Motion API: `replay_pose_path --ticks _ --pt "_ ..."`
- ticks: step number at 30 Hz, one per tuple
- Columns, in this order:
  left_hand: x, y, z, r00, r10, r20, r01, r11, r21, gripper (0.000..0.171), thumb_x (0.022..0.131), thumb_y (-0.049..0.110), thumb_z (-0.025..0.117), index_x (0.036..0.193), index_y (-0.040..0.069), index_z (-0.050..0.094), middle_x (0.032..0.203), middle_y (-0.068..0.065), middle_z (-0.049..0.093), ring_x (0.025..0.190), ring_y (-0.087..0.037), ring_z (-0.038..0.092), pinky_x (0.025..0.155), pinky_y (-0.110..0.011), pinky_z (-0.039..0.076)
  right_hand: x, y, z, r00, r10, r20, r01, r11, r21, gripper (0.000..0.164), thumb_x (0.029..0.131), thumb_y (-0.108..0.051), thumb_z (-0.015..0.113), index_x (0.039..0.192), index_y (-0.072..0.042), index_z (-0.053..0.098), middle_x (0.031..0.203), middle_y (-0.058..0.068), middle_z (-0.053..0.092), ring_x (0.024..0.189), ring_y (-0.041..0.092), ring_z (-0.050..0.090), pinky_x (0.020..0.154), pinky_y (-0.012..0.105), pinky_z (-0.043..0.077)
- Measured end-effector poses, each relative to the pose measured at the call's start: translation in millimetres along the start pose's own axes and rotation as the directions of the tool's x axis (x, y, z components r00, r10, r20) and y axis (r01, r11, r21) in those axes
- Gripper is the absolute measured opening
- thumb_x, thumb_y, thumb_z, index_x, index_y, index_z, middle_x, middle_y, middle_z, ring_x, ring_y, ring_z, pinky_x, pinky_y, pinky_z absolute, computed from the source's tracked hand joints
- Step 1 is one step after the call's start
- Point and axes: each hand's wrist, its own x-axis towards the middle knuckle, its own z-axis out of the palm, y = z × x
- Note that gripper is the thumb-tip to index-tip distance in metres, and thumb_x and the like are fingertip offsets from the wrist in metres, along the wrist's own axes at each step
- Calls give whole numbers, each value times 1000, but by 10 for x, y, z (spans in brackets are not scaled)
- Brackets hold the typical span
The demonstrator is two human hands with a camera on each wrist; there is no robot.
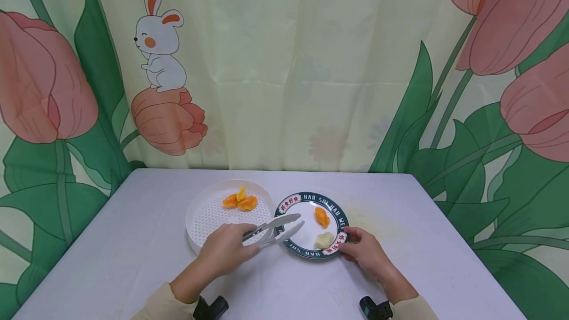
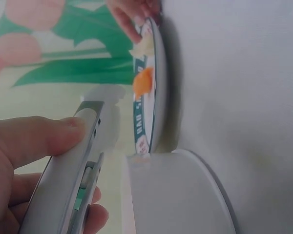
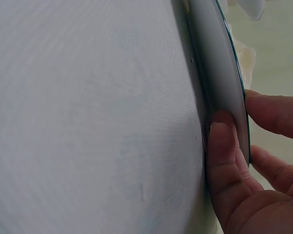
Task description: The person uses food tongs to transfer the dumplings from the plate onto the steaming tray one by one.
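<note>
My left hand grips a pair of tongs, thumb on one arm and fingers under the other. In the head view the tong tips stand apart over the left rim of a plate with a dark green lettered border. On that plate lie an orange piece and a pale, cream-coloured piece, both like dumplings. My right hand pinches the plate's right rim; in the right wrist view its fingers reach beneath the edge. Nothing sits between the tong tips.
A round white tray with a dotted base stands left of the plate, close beside it. Two orange pieces and a yellow piece lie near its back. A white cloth covers the table, and a printed curtain hangs behind.
</note>
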Motion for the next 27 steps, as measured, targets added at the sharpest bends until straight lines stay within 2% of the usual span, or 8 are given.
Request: replay_pose_path --ticks 8,17,27 --pt "120 51 54 1000 12 5 -12 1000 -20 40 80 26 82 115 8 74 84 1 68 60 -13 50 50 -26 42 9 3 3 1000 1 2 -1 1000 3 58 91 -6 71 142 5 48 137 30 49 91 21 63 78 32 56" --pt "222 73 108 1000 14 16 -14 999 -30 40 82 27 82 115 7 74 88 0 68 68 -15 52 55 -28 44 9 0 5 1000 4 0 -4 1000 0 58 90 -5 71 142 5 47 137 30 48 89 20 63 77 32 56" --pt "318 116 158 999 43 30 -42 998 -37 40 82 27 82 115 6 74 77 4 59 66 -15 50 54 -28 39 8 -4 5 1000 9 -1 -9 1000 -2 59 90 -6 72 143 5 47 137 31 48 87 20 63 77 32 56"
